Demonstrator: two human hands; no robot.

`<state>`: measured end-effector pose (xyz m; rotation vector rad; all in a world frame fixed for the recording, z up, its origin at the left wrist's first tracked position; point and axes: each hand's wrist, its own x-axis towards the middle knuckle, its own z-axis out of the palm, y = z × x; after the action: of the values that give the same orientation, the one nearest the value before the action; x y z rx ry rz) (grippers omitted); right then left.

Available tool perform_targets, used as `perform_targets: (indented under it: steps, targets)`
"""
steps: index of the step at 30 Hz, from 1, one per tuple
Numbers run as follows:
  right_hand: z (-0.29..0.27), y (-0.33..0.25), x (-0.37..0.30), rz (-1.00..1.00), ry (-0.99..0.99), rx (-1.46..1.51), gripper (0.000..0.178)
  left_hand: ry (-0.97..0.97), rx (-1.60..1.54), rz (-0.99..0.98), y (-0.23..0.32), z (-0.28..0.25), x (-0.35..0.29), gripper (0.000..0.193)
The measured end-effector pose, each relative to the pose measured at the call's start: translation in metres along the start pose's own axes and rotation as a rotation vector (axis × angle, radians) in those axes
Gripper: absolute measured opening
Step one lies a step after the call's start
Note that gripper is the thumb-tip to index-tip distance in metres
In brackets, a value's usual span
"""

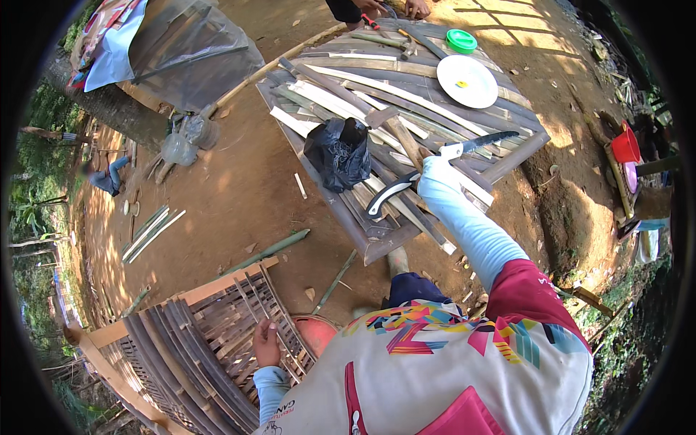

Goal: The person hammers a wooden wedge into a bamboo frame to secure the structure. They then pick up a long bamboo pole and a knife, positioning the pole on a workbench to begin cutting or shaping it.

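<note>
My right hand [437,176], in a light blue sleeve, reaches over a low bamboo-slat table [378,247]. Its fingers close around the lower handle of a hammer [401,135], whose head points away to the left. Beneath that hand lies an unfolded pruning saw [391,194], its black-and-white handle on the left and dark blade on the right; the hand hides its middle. At lower left, my left hand [266,344] has curled fingers beside a bamboo lattice piece [225,317] and its thin slats. What it grips, if anything, cannot be made out.
Split bamboo strips [377,87], a black plastic bag [339,154], a white plate [467,81] and a green bowl [461,40] lie on the table. Another person's hands [417,9] are at its far edge. Cut strips [154,233] lie on the dirt ground.
</note>
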<state>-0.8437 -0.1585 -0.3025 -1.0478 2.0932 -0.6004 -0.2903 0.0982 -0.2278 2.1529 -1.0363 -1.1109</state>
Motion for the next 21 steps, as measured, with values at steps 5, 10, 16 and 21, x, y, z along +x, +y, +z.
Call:
perform_targets:
  steps: [5, 10, 16, 21]
  targets:
    - [0.01, -0.061, 0.031, -0.336, 0.016, -0.404, 0.037, 0.004, 0.192, -0.121, -0.031, -0.022, 0.005, 0.044]
    - [0.031, -0.101, 0.05, -0.326, 0.026, -0.07, 0.039, -0.42, 0.543, -0.328, -0.149, -0.043, -0.02, 0.051]
    - [0.057, -0.079, 0.078, -0.392, 0.017, -0.402, 0.044, -0.279, 0.414, -0.454, -0.14, -0.034, -0.038, 0.054]
    - [0.054, -0.043, 0.042, -0.798, 0.327, -0.357, 0.059, -0.261, 0.591, -0.017, -0.123, -0.045, 0.005, 0.043]
